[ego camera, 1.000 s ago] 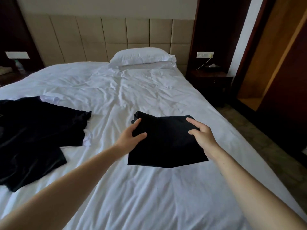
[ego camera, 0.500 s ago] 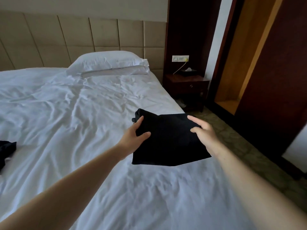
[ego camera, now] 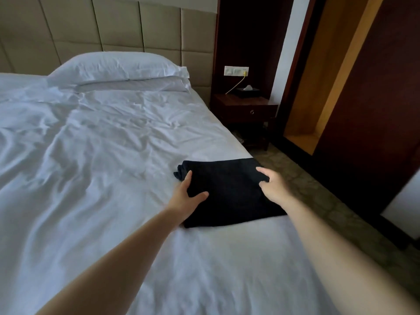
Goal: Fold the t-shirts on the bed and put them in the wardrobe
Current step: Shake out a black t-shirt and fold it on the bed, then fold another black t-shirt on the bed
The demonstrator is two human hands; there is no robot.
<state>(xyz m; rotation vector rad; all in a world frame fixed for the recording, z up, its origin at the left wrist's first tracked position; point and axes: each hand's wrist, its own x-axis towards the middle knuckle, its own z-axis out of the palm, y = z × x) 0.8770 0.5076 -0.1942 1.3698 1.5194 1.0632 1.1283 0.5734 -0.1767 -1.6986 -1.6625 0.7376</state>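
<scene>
Black folded tee (ego camera: 229, 194), we've got it gripped on both sides, left hand (ego camera: 184, 201) and right hand (ego camera: 272, 189) (right at the bed (ego camera: 91, 155) edge).

Head camera looks down across the bed (ego camera: 91, 155).

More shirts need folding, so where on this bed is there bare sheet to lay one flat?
Bare sheet runs wide between the pillows and the left hand, left of the folded black t-shirt. A smaller patch lies between both forearms. The right edge is crowded: left and right hand hold the t-shirt.
</scene>
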